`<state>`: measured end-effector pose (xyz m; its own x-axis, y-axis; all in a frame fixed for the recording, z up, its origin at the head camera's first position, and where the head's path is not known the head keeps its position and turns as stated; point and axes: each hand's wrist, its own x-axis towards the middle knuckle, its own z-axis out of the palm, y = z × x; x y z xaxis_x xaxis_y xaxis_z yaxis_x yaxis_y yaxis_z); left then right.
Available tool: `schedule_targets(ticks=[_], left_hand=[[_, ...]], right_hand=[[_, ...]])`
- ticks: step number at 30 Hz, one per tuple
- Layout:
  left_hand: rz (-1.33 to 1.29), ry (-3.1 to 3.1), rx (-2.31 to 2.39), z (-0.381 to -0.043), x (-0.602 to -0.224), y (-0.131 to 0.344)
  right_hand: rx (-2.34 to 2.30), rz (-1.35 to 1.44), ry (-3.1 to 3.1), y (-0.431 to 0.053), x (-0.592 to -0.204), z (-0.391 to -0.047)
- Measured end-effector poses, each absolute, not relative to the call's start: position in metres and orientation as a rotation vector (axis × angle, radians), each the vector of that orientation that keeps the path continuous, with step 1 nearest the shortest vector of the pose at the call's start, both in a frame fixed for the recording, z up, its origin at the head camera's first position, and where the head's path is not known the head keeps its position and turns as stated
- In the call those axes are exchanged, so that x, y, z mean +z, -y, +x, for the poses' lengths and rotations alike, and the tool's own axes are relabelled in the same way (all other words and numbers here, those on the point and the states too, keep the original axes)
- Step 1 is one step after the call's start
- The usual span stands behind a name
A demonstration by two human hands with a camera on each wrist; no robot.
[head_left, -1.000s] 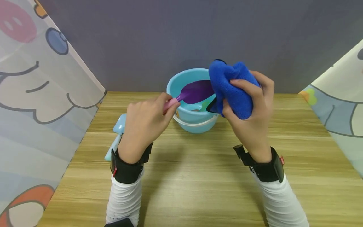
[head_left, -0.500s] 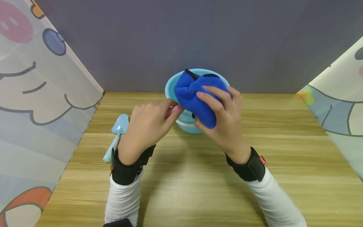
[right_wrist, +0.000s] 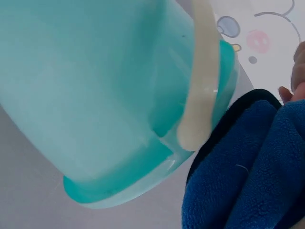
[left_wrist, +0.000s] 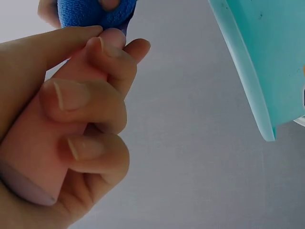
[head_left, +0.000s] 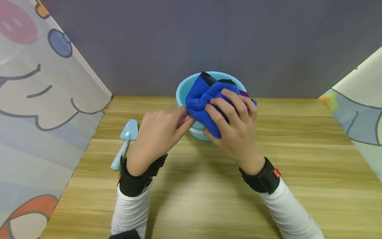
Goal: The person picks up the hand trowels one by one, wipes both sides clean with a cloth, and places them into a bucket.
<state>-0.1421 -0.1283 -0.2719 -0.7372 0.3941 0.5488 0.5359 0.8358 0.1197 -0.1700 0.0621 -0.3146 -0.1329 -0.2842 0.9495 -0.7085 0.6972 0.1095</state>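
Observation:
My left hand (head_left: 158, 134) grips the pink handle (left_wrist: 40, 138) of a toy shovel. In the left wrist view the fingers curl round that handle. A blue towel (head_left: 198, 99) with black edging covers most of the shovel's blade; a bit of purple blade (head_left: 243, 94) shows past its right side. My right hand (head_left: 234, 127) holds the towel against the blade, fingers spread over the top and thumb below. Both hands are above a light blue bucket (head_left: 182, 91), whose inside is largely hidden by the towel. The right wrist view shows the bucket's wall and its white handle (right_wrist: 202, 81).
A small light blue toy spade (head_left: 128, 131) lies on the wooden table (head_left: 197, 192), left of my left wrist. Behind the bucket rises a grey panel (head_left: 209, 36). Cartoon-printed panels (head_left: 32, 142) flank the table.
My right hand has moved left with the towel, from beside the shovel's tip onto its blade, then its fingers shifted over the cloth. The left hand keeps its grip and has moved slightly right.

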Motion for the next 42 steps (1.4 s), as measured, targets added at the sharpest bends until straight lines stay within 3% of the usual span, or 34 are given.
schedule_targets(ticks=[42], left_hand=[[-0.747, 2.402, -0.266, -0.1395, -0.2777, 0.1216]], right_hand=[[0.558, 0.726, 1.899, -0.0704, -0.3099, -0.1679]])
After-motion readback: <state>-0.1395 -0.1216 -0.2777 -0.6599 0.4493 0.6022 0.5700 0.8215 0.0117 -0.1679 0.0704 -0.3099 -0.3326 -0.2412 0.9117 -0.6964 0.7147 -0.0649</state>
